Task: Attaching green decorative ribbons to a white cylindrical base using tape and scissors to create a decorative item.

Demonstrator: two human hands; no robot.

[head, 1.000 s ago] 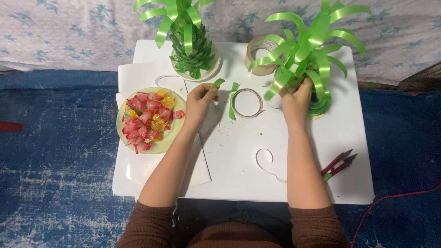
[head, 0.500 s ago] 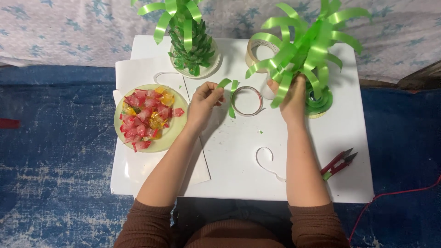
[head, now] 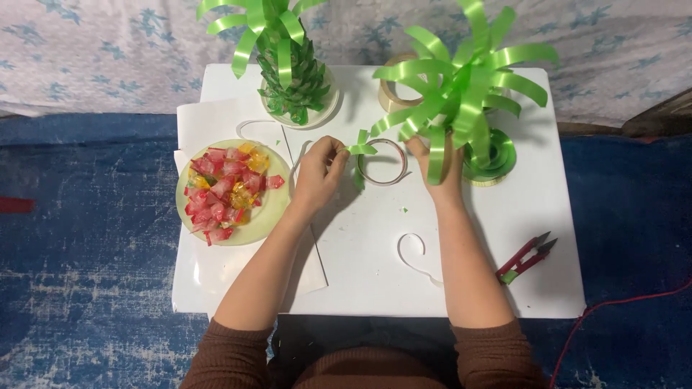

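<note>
While my left hand [head: 317, 173] pinches a short green strip [head: 360, 149] between thumb and fingertips, a plate [head: 268, 216] of red and yellow wrapped sweets [head: 225, 189] lies just to its left on a white sheet [head: 216, 270], close by my wrist. Beyond that hand, further up the table [head: 360, 274], stands a finished tree [head: 292, 72] of green ribbon with curled leaves on top. The strip juts out to the right of my fingers, over the rim of a clear tape ring [head: 382, 162] that lies flat between my two hands. My right hand [head: 440, 169] is closed around the trunk of a second tree [head: 461, 86], whose leaves fan out above my knuckles and hide most of my fingers. Behind that hand sits a brown tape roll [head: 393, 90], and just to its right a green ribbon spool [head: 494, 160]. Near my right forearm, toward the table's edge, lie red snips [head: 525, 257].
</note>
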